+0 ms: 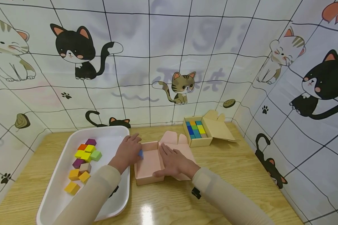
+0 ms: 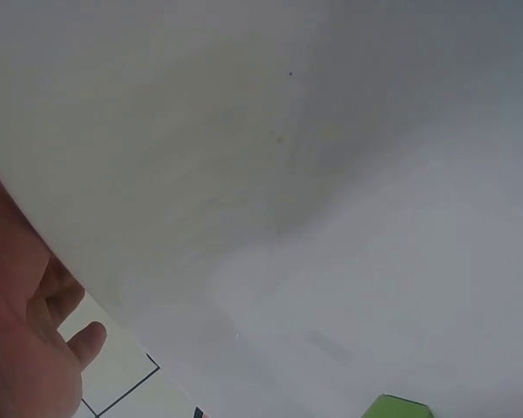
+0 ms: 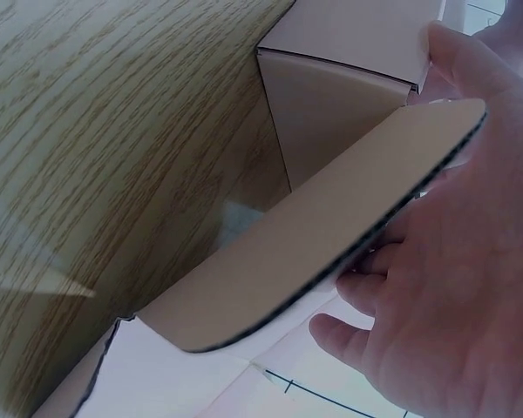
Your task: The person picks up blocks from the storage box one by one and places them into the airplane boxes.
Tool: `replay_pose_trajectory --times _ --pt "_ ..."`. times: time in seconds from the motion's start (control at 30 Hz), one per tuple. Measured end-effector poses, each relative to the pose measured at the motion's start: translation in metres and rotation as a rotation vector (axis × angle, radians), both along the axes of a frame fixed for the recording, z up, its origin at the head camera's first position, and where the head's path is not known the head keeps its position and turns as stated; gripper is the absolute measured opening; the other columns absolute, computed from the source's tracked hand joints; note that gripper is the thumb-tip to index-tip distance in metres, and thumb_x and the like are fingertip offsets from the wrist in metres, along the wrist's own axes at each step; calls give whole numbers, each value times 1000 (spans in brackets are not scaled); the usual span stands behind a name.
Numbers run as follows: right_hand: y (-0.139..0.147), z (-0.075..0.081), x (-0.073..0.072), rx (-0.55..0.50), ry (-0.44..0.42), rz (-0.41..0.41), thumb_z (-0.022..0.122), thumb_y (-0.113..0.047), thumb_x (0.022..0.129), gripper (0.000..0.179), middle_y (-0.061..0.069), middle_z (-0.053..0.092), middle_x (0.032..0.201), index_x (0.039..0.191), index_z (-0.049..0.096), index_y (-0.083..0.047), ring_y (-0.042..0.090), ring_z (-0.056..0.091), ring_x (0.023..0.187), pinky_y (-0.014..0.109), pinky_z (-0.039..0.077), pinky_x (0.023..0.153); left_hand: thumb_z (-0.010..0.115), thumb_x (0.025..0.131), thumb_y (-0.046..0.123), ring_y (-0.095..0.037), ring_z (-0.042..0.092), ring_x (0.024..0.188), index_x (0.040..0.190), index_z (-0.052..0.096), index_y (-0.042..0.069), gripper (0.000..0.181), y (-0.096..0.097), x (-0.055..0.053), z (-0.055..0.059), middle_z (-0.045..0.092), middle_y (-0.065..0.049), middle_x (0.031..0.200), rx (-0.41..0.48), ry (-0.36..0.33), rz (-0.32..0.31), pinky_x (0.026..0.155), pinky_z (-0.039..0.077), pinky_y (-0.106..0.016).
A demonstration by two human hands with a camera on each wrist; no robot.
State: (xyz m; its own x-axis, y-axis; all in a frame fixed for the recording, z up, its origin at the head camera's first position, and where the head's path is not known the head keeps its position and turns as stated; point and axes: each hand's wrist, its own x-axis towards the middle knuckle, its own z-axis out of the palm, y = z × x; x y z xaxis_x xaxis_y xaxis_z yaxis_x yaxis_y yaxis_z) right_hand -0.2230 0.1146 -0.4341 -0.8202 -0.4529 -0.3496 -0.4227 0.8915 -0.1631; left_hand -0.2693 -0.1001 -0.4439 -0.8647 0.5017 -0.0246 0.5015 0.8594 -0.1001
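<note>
A pink cardboard box (image 1: 149,180) lies on the wooden table with its lid (image 1: 186,151) folded out to the right. My left hand (image 1: 127,151) is over its left wall and pinches a blue block (image 1: 140,154) inside that wall; the fingers partly cover the block. With fingers stretched out, my right hand (image 1: 173,161) rests at the box's right wall and the lid fold. The right wrist view shows the right hand (image 3: 471,270) behind a raised cardboard flap (image 3: 331,235). In the left wrist view, the left hand (image 2: 26,322) is partly hidden by the tray.
A white tray (image 1: 54,178) on the left holds several coloured blocks, among them a green block (image 1: 96,155) and an orange block (image 1: 72,188). Behind the pink box, to the right, stands a yellowish box (image 1: 200,142) filled with coloured blocks. A cat-patterned sheet (image 1: 135,72) borders the table.
</note>
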Motion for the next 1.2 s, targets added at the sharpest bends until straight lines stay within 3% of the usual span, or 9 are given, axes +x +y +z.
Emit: replay_pose_trajectory --times 0.37,0.73,0.97,1.2 --pt "-1 -1 0 -2 -3 3 47 -80 81 115 10 0 166 157 1 -7 20 6 154 48 22 123 77 81 33 -31 34 144 104 71 9 34 0 1 -5 58 -9 136 -5 44 16 117 32 -49" --pt "-1 0 -1 20 0 3 44 -82 80 116 8 -1 166 157 0 -7 19 4 154 47 21 123 73 84 22 -30 38 142 102 71 10 22 0 0 -5 60 -8 130 25 85 19 115 34 -49" --pt "0 -1 -1 14 0 2 44 -83 80 116 8 -2 166 157 -1 -8 19 4 154 47 20 124 72 86 26 -32 39 142 95 71 13 16 -14 -3 14 62 -9 129 188 96 46 116 33 -51" --pt "0 0 -1 -19 -9 -11 47 -80 80 116 10 -2 166 157 0 -7 22 4 154 48 18 124 70 87 21 -39 35 142 104 70 10 20 -54 -8 38 60 -14 131 205 98 96 117 29 -58"
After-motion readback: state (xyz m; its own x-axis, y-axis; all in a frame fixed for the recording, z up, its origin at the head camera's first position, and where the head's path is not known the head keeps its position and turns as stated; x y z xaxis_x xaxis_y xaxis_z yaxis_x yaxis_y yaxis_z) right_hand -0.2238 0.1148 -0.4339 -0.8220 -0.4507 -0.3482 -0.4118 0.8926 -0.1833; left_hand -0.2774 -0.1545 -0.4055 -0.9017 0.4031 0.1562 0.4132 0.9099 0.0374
